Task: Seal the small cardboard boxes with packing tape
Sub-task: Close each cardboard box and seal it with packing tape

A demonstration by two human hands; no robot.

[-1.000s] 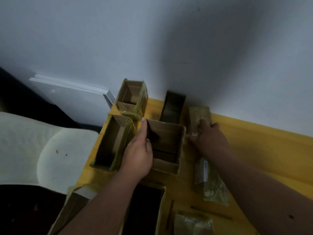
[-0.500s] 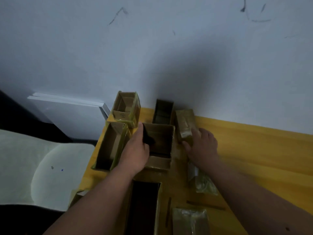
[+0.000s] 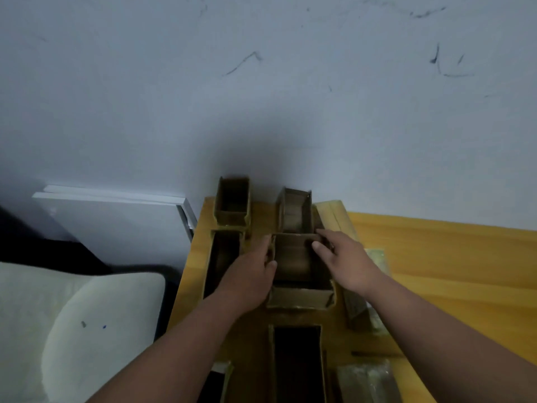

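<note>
Several small open cardboard boxes stand on the yellow table [image 3: 436, 257]. My left hand [image 3: 250, 274] grips the left wall of the middle open box [image 3: 293, 266], thumb over its rim. On the box's right wall sits my right hand [image 3: 345, 260], its thumb inside and its fingers curled over the far right corner. Behind it stand two more open boxes [image 3: 232, 202] [image 3: 295, 210]. A long box [image 3: 222, 260] lies at the left table edge and another dark open box [image 3: 296, 365] is nearest me. No tape roll is visible.
A closed, taped box [image 3: 334, 216] lies at the back right of the middle box. Clear plastic packets [image 3: 366, 379] [image 3: 377, 257] lie on the table to the right. A pale cushioned chair [image 3: 72, 330] and a white panel [image 3: 116, 216] stand left of the table. The wall rises right behind.
My right hand left the closed box at the back right and moved onto the middle box's right wall. My left hand stayed on its left wall. The view tilted upward.
</note>
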